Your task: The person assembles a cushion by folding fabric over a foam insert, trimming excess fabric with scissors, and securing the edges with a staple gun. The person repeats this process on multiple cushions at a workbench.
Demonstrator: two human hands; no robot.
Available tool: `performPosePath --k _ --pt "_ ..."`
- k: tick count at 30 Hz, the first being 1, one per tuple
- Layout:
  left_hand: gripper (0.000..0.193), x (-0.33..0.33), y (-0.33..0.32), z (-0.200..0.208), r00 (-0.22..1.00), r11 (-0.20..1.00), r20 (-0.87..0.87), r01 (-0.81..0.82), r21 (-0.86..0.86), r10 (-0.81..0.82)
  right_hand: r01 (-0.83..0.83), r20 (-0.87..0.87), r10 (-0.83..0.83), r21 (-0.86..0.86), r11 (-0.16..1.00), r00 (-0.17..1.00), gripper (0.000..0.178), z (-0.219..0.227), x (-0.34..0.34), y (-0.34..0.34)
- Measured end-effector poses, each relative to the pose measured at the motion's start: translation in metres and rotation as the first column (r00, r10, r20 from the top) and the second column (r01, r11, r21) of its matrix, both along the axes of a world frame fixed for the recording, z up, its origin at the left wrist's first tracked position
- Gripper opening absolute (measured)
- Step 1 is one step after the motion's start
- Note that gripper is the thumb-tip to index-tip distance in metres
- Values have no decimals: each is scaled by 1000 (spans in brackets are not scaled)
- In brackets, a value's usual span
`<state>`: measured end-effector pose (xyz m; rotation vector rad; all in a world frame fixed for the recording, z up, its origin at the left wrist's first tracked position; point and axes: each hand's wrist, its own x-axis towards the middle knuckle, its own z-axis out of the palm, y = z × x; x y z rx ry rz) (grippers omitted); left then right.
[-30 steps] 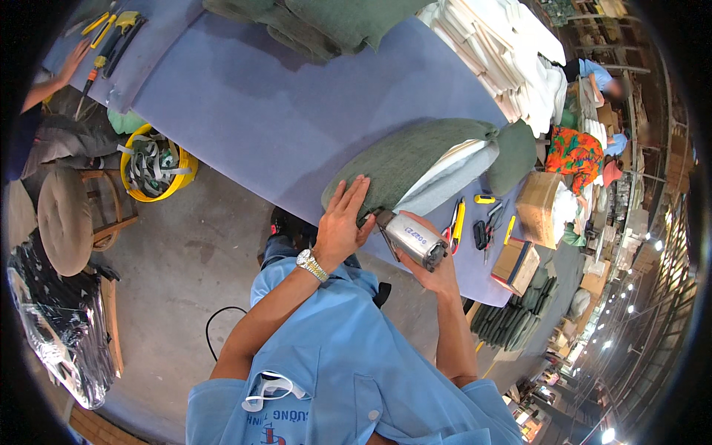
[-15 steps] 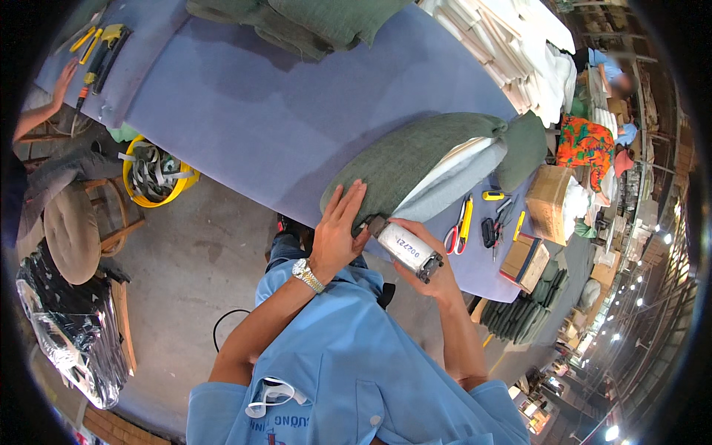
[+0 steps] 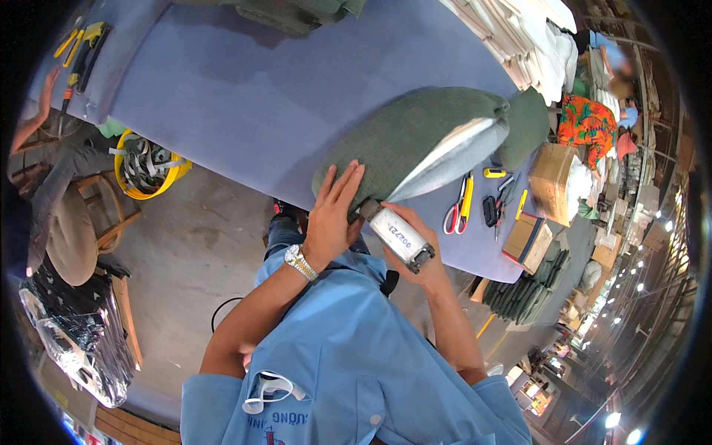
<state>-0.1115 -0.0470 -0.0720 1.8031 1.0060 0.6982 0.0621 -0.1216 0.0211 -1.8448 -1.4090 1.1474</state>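
Note:
A dark green fabric-covered cushion (image 3: 415,130) lies at the near edge of the blue-topped table (image 3: 222,96). One side of its cover gapes, showing pale lining and white filling. My left hand (image 3: 335,211), wearing a wristwatch, holds the cushion's near end, fingers laid long over the fabric and thumb low at the edge. In my right hand (image 3: 429,248) is a silver-white staple gun (image 3: 399,236) with dark ends. Its nose meets the cushion's lower edge, close to my left thumb; the exact contact spot is hidden.
Red-handled scissors (image 3: 452,218), a yellow cutter (image 3: 465,200) and other small tools lie right of the cushion, near a cardboard box (image 3: 550,182). White pieces (image 3: 504,44) are stacked at the far right. A yellow bucket (image 3: 165,187) of straps stands left, near another person's hand (image 3: 46,96).
The view has shifted a little, so the table and floor items sit slightly differently. Both hands keep their hold, and the staple gun stays at the cushion's edge.

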Motion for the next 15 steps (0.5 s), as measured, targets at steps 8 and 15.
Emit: performPosePath --k 8,15 --pt "90 7 4 2 999 998 7 -46 49 45 -1 34 -3 124 992 999 67 8 10 -28" --pt "77 6 3 12 992 992 -20 -128 4 128 102 342 -89 -19 995 935 72 -37 97 -71"
